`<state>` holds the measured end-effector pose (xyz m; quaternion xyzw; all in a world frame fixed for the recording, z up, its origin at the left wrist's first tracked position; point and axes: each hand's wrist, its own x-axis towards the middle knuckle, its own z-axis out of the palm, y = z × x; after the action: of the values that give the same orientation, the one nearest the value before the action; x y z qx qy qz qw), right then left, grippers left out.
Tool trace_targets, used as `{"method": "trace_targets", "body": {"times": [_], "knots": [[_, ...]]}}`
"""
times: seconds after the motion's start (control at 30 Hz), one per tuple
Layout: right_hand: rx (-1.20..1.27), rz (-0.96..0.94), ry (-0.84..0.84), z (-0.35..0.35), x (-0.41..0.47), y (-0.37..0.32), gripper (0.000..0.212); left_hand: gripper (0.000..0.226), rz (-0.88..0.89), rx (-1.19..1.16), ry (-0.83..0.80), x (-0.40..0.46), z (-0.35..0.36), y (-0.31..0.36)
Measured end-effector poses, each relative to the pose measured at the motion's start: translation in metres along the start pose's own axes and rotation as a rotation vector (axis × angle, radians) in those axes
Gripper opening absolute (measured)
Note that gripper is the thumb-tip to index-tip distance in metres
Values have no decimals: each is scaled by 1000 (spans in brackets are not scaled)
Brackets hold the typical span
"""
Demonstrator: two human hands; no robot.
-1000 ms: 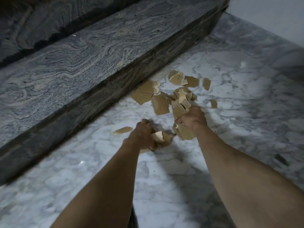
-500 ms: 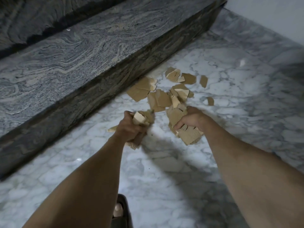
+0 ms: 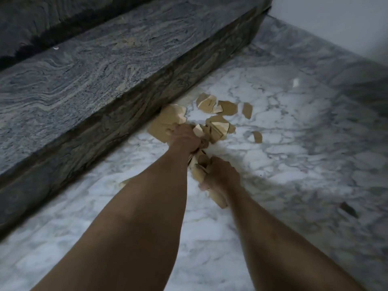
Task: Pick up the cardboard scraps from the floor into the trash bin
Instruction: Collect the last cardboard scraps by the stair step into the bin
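Several tan cardboard scraps (image 3: 227, 107) lie scattered on the white marble floor (image 3: 283, 156) by the foot of a stone step. My left hand (image 3: 184, 137) is at the near edge of the pile, fingers closed around a bunch of scraps, with a larger piece (image 3: 168, 120) lying just beyond it. My right hand (image 3: 222, 175) sits nearer to me and grips a stack of scraps (image 3: 198, 172) that sticks out from both ends of the fist. A single scrap (image 3: 257, 136) lies apart to the right. No trash bin is in view.
A grey veined stone step (image 3: 105, 70) runs diagonally along the left, its dark riser right behind the pile. A pale wall (image 3: 346, 22) closes the far right corner. A small dark chip (image 3: 348, 209) lies on the floor at right.
My left hand has moved forward and right into the pile while holding its scraps. My right hand has pulled back toward me with its stack. The foot seen at the bottom edge is out of view.
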<state>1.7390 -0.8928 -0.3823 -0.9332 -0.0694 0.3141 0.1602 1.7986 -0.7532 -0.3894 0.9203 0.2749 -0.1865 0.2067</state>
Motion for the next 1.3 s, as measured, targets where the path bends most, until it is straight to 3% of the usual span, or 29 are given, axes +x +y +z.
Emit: {"method": "trace_targets", "body": {"times": [0.1,0.2,0.27,0.33,0.43,0.5,0.57,0.77,0.8,0.9,1.03,1.17,1.3], "knots": [[99,26,-80,-26,21,20,79,67,4,-48,53,3,4,2],[210,56,-53,-58,51,41,105,44,29,-262,9,4,3,-12],[209,37,-19,-87,55,39,96,33,25,-506,-92,5,-5,-26],[348,17,-27,-111,57,26,77,41,51,-603,-140,8,-18,-40],[420,-55,5,-123,69,-5,86,43,68,-763,-202,14,-43,-54],[399,-67,17,-113,81,-26,94,27,82,-703,-161,16,-60,-60],[297,0,-17,-97,95,-40,104,34,119,-593,-117,23,-65,-65],[47,203,-22,-69,123,-51,112,115,1,-506,-61,41,-41,-69],[11,209,19,-69,123,-53,119,112,-3,-509,-55,42,-39,-67],[-91,212,81,-69,118,-60,133,68,50,-290,22,43,-37,-59],[-56,186,131,-64,114,-59,118,80,-8,-17,22,41,-40,-50],[41,155,224,-55,100,-55,99,73,-71,-280,40,33,-43,-41],[193,109,154,-65,86,-49,93,74,-13,-309,-33,26,-56,-40]]}}
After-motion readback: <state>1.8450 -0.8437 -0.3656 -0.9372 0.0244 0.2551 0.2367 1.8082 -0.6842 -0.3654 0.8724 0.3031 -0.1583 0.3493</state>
